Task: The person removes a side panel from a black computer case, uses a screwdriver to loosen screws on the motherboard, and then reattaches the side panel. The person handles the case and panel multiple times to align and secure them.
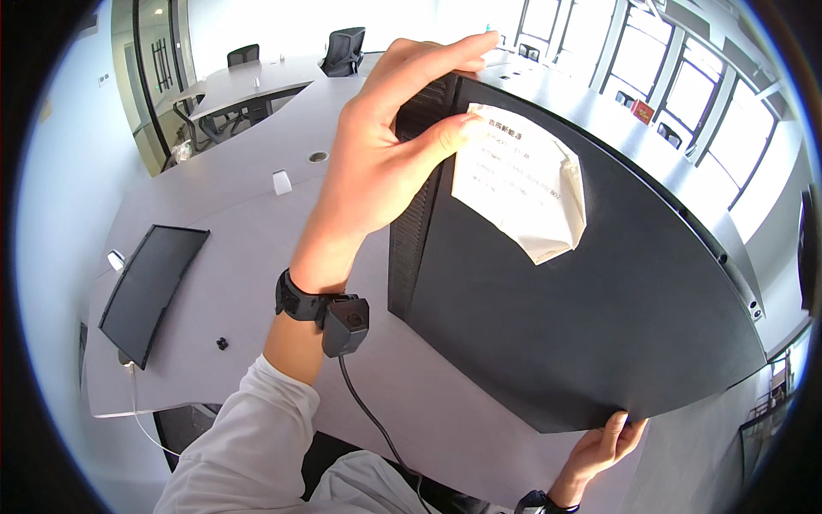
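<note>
A large black computer case (548, 325), with ribbed vents along its left side, is tilted up in front of me. A creased white paper label (524, 193) covers its upper left part. My left hand (402, 128) grips the top left corner, the fingers over the top edge and the thumb pressing on the label. Down at the lower edge, my right hand (604, 445) holds the case with its thumb on the near face; its other fingers are partly hidden behind it. A small black camera (347, 324) is strapped to my left wrist, and its cable runs down toward my lap.
Below the case spreads a light grey desk (248, 257). On its left side are a black monitor (154, 287), a small black object (223, 343) and a white block (282, 182). A white cable (141, 411) hangs off the edge. Office chairs (344, 50) stand farther back.
</note>
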Motion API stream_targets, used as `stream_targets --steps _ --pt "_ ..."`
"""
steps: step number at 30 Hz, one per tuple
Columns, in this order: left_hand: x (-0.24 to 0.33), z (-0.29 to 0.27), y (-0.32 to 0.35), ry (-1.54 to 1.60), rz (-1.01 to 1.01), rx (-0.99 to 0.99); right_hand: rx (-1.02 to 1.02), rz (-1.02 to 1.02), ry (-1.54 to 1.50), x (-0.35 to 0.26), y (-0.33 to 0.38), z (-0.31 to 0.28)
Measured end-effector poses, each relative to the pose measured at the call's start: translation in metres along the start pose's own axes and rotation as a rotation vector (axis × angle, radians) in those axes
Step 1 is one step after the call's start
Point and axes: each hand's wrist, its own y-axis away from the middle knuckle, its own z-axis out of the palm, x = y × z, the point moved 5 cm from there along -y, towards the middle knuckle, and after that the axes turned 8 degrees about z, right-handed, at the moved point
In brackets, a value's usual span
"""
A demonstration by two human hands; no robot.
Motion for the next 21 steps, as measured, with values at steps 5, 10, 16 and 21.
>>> stream_targets --steps 5,10,16,21 --pt "0.0035 -0.0006 -0.0014 -0.039 -0.004 -0.044 -0.04 0.069 -0.016 0.0026 -0.0024 -0.0043" --pt "0.0029 0.0004 -0.0016 -0.003 -0.021 -0.037 -0.007 0.066 -0.019 0.002 -0.0032 -0.0038" --pt "0.0019 0.0002 -0.0012 -0.017 -0.015 -0.041 0.01 0.079 0.002 0.0007 -0.0039 -0.0036" --pt "0.0007 -0.0004 0.0003 -0.012 -0.032 -0.05 -0.008 0.11 0.002 -0.0054 -0.0092 -0.002"
